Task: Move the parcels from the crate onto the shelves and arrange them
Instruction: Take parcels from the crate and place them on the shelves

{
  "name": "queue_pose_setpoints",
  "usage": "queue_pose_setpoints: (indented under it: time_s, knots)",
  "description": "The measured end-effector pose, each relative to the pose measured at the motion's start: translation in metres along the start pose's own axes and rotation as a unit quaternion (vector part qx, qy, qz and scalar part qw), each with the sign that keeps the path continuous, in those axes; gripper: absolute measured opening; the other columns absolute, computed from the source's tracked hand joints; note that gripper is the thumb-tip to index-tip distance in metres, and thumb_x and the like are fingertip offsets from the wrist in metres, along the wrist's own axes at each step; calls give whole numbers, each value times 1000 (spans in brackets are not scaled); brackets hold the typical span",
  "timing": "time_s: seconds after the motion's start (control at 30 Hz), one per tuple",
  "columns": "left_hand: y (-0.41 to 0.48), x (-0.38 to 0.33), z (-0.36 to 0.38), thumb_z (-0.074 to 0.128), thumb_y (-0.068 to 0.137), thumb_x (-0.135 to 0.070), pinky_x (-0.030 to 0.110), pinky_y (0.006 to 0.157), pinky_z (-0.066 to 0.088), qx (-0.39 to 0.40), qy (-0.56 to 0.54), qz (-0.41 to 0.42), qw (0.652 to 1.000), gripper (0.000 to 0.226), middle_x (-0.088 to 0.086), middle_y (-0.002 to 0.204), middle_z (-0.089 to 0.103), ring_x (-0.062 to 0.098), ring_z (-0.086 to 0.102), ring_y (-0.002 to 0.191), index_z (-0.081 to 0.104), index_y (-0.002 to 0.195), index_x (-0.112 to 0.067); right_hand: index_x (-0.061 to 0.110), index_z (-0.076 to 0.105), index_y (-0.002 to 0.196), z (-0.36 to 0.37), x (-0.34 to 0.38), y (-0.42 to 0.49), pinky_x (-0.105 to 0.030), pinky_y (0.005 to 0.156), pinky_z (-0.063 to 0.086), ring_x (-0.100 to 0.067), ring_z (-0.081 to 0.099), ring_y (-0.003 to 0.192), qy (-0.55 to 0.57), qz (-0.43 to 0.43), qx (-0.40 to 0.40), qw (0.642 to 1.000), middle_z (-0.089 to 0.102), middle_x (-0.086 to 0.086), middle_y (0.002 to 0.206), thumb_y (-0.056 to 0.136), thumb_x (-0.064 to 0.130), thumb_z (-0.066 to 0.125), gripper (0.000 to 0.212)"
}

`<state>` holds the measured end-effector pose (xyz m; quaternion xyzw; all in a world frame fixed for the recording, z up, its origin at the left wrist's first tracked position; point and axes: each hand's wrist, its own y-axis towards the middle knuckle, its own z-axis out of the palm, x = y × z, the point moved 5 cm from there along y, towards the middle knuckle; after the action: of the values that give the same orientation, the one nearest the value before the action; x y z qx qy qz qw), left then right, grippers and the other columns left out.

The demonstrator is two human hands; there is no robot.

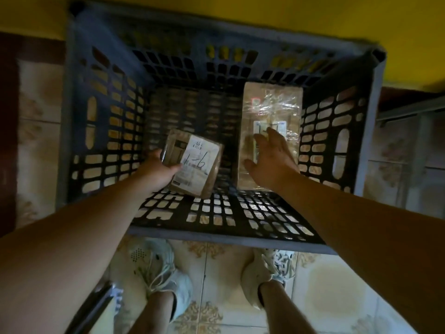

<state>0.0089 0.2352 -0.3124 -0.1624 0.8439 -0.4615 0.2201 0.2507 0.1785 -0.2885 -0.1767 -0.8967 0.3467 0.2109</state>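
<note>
Blue-grey plastic crate (228,233) is my reference for everything. My left hand (156,169) grips the small parcel (195,165) at its left edge, thumb across the label. The parcel sits close to the crate's near wall, tilted, and I judge it already off the crate floor. My right hand (272,160) is spread wide with fingers straight and holds nothing, hovering over the near end of the long parcel (272,104).

For this step I would lower the right hand across the parcel's width, thumb on the edge toward the crate's middle and fingers on the edge by the crate's right wall. The clear wrap looks slick, so I would clamp firmly. I would raise the near end first to clear the near wall, keeping the small parcel out of the way.

The long parcel lies flat beside the crate's right wall, its long axis running from the near wall to the far wall. The small parcel is nearly square, label face up toward me.
</note>
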Motion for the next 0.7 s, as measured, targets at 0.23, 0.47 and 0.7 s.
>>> queue_pose_setpoints:
  time_s: [0.23, 0.47, 0.7]
  knots:
    - [26, 14, 7, 49, 99, -28, 40, 88, 44, -35, -43, -24, 998, 31, 10, 131, 56, 30, 54, 121, 52, 129, -21, 22, 27, 152, 23, 25, 5, -41, 118, 22, -26, 17, 145, 36, -37, -20, 998, 21, -6, 157, 94, 35, 59, 67]
    - [20, 8, -10, 47, 101, -29, 43, 76, 55, -14, -180, -53, 982, 10, 0, 105, 62, 24, 61, 97, 57, 102, -29, 29, 33, 148, 37, 55, 14, -40, 107, 43, -22, 40, 131, 218, 8, 12, 976, 42, 2, 141, 89, 49, 62, 69]
    - [-47, -25, -46, 47, 101, -26, 43, 75, 53, 30, -275, -28, 960, 15, -9, 92, 58, 17, 56, 84, 53, 92, -36, 42, 28, 149, -4, 69, -9, -42, 84, 60, -21, 66, 106, 495, 84, 45, 864, 61, 4, 128, 91, 37, 67, 70]
